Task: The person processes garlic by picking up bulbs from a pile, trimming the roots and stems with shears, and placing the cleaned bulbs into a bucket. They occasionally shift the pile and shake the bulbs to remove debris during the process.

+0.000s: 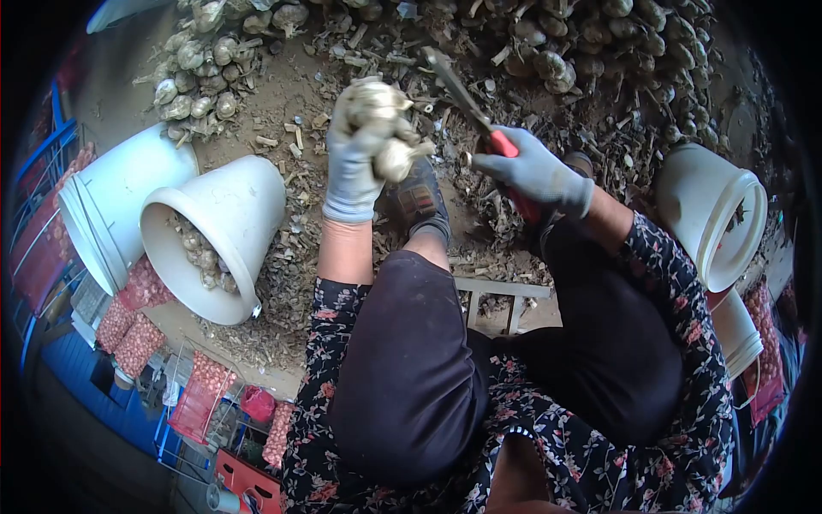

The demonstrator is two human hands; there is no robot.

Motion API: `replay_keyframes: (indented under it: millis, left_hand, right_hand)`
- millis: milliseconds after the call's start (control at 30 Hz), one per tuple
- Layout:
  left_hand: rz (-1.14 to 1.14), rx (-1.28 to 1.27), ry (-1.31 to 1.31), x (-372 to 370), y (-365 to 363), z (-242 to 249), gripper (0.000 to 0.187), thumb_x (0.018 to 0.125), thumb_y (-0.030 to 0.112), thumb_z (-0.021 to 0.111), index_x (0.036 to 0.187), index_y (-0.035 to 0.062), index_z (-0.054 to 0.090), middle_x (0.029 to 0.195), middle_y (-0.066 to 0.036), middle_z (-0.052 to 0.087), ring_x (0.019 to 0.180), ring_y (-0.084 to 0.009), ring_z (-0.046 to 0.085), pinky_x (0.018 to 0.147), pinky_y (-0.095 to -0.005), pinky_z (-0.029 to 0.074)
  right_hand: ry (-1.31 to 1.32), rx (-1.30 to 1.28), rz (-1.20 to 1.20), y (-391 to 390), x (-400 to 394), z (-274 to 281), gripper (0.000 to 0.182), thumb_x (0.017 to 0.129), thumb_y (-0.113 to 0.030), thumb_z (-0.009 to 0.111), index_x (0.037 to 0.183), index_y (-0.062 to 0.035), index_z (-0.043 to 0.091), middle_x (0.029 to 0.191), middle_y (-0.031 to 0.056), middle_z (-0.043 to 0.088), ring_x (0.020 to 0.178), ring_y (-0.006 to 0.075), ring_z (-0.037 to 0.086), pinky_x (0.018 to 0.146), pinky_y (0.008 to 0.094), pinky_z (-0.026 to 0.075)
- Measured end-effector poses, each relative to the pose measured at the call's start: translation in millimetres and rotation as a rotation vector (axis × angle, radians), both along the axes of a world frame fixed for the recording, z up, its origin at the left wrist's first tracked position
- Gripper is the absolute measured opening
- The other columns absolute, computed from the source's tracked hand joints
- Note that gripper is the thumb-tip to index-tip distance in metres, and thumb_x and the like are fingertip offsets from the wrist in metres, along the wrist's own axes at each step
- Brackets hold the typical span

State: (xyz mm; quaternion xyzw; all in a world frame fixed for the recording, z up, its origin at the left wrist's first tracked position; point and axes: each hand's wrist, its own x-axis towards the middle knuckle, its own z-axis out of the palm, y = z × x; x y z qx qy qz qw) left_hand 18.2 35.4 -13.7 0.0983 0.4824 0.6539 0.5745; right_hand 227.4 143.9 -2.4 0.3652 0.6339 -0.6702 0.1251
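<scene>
My left hand, in a grey-white work glove, is closed around a few garlic bulbs, slightly blurred by motion. In my right hand, gloved alike, is a pair of shears with red handles. Its long dark blade points up and left, toward the garlic, with a gap between them. Below both hands the ground is strewn with cut stalks and dry skins. A shoe shows under the garlic.
Heaps of garlic lie at the upper left and upper right. A tipped white bucket holds bulbs, beside another white bucket. More buckets stand at right. Filled red mesh sacks are at lower left.
</scene>
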Motion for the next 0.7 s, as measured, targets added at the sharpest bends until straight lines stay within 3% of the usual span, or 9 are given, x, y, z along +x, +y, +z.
replay_keyframes:
  millis: [67,267,400,433,467,500,600,667,700]
  left_hand:
    - [0.053,0.194,-0.298,-10,-12,-7,0.05,0.085,0.02,0.069,0.129,0.0061,0.048,0.114,-0.013,0.059,0.071,-0.0098,0.057,0.054,-0.0206,0.049]
    - [0.1,0.139,-0.313,-4,-21,-11,0.066,0.082,0.042,0.071,0.134,0.0123,0.042,0.128,-0.011,0.054,0.059,-0.0044,0.035,0.047,-0.0176,0.034]
    - [0.358,-0.068,-0.057,-31,-42,38,0.034,0.09,0.035,0.063,0.11,0.0099,0.054,0.07,0.004,0.049,0.043,-0.0032,0.03,0.036,-0.0199,0.032]
    - [0.402,0.169,-0.157,-43,-55,76,0.036,0.091,0.024,0.061,0.118,0.0035,0.051,0.092,-0.008,0.063,0.046,-0.0015,0.041,0.036,-0.0176,0.037]
    - [0.567,-0.055,0.448,-57,-64,113,0.032,0.091,0.019,0.058,0.116,0.0003,0.051,0.095,-0.011,0.063,0.045,0.0003,0.041,0.036,-0.0169,0.041]
    - [0.566,0.275,0.071,-92,-103,125,0.031,0.089,0.018,0.059,0.113,-0.0009,0.053,0.098,-0.014,0.063,0.05,-0.0062,0.049,0.043,-0.0205,0.049]
    - [1.05,-0.144,0.884,-97,-98,170,0.028,0.087,0.014,0.059,0.109,-0.0032,0.056,0.1,-0.017,0.063,0.06,-0.0153,0.057,0.049,-0.0257,0.052]
    - [-0.054,-1.137,2.034,-158,-159,148,0.028,0.085,0.011,0.059,0.109,-0.0043,0.058,0.099,-0.017,0.062,0.073,-0.0226,0.061,0.06,-0.0298,0.054]
    - [-0.041,-1.121,2.04,-161,-142,143,0.028,0.085,0.011,0.059,0.109,-0.0043,0.058,0.099,-0.017,0.062,0.073,-0.0226,0.061,0.06,-0.0298,0.054]
  right_hand:
    - [0.002,-0.505,-0.218,-2,10,-4,0.022,0.089,-0.023,0.061,0.09,-0.0015,0.057,0.074,0.0006,0.057,0.069,0.008,0.057,0.063,0.0282,0.048]
    - [0.119,-0.538,-0.191,-17,9,2,0.026,0.09,-0.025,0.062,0.097,-0.0007,0.058,0.076,0.0025,0.059,0.064,0.0098,0.058,0.057,0.0263,0.048]
    - [0.029,-0.577,-0.204,-15,15,-1,0.02,0.09,-0.023,0.061,0.094,-0.0036,0.056,0.074,0.0022,0.057,0.061,0.0102,0.058,0.05,0.0264,0.049]
    - [-0.019,-0.578,-0.261,-13,16,4,0.02,0.089,-0.022,0.061,0.094,-0.0035,0.056,0.073,0.0016,0.056,0.061,0.0102,0.057,0.049,0.026,0.048]
    - [-0.006,-0.585,-0.238,-14,21,0,0.02,0.089,-0.022,0.061,0.094,-0.0035,0.056,0.073,0.0016,0.056,0.061,0.0102,0.057,0.049,0.026,0.048]
    - [-0.022,-0.546,-0.288,-17,28,-6,0.018,0.089,-0.021,0.061,0.094,-0.0036,0.056,0.072,0.001,0.056,0.062,0.0101,0.057,0.051,0.0259,0.048]
    - [-0.049,-0.511,-0.341,-18,29,-5,0.017,0.089,-0.02,0.061,0.092,-0.0042,0.056,0.072,0.0,0.055,0.065,0.01,0.056,0.057,0.026,0.047]
    - [-0.113,-0.564,-0.264,-14,27,-9,0.017,0.088,-0.021,0.062,0.089,-0.005,0.056,0.073,-0.0002,0.056,0.068,0.0093,0.054,0.064,0.0261,0.045]
    - [-0.056,-0.473,-0.237,-17,26,-16,0.019,0.087,-0.022,0.064,0.088,-0.0049,0.055,0.074,-0.0001,0.056,0.067,0.0086,0.052,0.062,0.0259,0.044]
